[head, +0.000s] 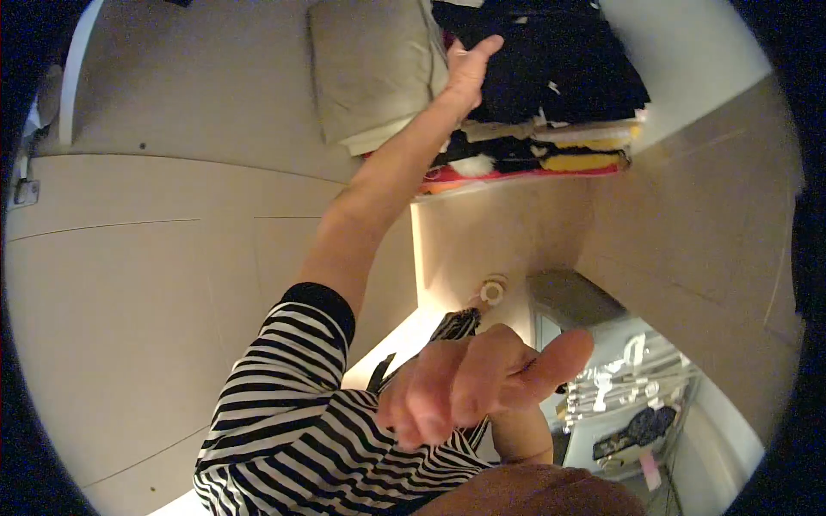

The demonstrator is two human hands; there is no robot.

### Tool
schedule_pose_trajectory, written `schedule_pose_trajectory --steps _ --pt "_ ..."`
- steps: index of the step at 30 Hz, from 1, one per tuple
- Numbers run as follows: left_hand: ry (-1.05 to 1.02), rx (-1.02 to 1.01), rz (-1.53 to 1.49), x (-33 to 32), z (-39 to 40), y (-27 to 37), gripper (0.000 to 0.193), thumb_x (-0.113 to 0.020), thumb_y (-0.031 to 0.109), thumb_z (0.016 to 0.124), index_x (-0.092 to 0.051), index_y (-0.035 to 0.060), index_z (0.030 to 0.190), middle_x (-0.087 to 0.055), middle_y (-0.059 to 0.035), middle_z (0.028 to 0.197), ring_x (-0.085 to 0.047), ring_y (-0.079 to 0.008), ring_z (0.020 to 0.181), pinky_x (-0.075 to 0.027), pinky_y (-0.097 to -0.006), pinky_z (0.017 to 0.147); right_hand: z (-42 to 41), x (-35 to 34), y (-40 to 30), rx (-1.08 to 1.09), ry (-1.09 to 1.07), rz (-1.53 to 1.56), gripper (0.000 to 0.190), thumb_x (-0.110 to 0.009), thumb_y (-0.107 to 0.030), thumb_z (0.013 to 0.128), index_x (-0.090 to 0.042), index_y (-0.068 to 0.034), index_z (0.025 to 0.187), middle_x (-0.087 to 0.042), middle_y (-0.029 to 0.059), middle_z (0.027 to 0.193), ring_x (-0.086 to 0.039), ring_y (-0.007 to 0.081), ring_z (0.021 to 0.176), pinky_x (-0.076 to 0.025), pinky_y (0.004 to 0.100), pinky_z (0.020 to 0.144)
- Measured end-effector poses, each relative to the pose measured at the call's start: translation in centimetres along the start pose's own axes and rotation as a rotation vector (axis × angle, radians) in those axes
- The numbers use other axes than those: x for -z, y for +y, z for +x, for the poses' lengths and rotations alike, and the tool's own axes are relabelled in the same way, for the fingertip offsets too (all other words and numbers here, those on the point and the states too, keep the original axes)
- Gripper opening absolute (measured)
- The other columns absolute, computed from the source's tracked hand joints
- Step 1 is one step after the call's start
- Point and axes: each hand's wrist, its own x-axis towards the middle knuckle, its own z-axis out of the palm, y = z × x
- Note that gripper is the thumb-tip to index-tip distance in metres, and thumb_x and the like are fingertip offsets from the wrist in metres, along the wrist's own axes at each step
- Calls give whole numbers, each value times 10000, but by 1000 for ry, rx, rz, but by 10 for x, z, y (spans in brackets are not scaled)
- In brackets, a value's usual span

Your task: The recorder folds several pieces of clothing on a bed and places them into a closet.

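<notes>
My left hand [470,69] reaches forward to the gap between a beige folded cloth item or cushion [368,71] and a pile of folded black clothes [548,64]. Its thumb stands apart over the black fabric. Some of its fingers are hidden in the gap, and I see nothing held. Close to the camera, my right hand [477,387] is raised with its fingers curled in and the thumb pointing right; no object shows in it. Below the black pile, the folded edges of light, yellow and red textiles [561,158] are visible.
Pale panels [116,309] with thin seams fill the left side. A white wall [690,64] borders the pile. Lower right, a compartment [645,380] holds shiny rods, white pieces and a dark item. A small round cream object [492,293] is on the floor area.
</notes>
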Motion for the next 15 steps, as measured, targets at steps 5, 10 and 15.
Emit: schedule_pose_trajectory --steps 5,10,15 --pt "-28 120 -22 20 11 19 456 -751 150 700 -540 18 1082 -640 -118 996 -617 -230 856 -514 -397 792 9 22 -3 -34 155 -4 1020 -235 -813 772 -556 73 1161 -571 232 1012 -565 325 892 -459 437 795" --pt "-11 68 -9 15 32 24 458 -754 150 694 -531 14 1070 -642 -127 989 -627 -236 844 -522 -408 791 24 32 -26 -106 141 -38 991 -289 -798 777 -555 74 1166 -574 225 1074 -582 314 933 -464 424 808" --pt "66 -54 105 24 45 26 412 -750 168 696 -568 21 1035 -661 -97 915 -637 -243 808 -523 -406 756 27 41 -42 -201 118 -41 889 -426 -706 791 -553 95 1153 -598 203 1054 -606 313 918 -473 426 833"
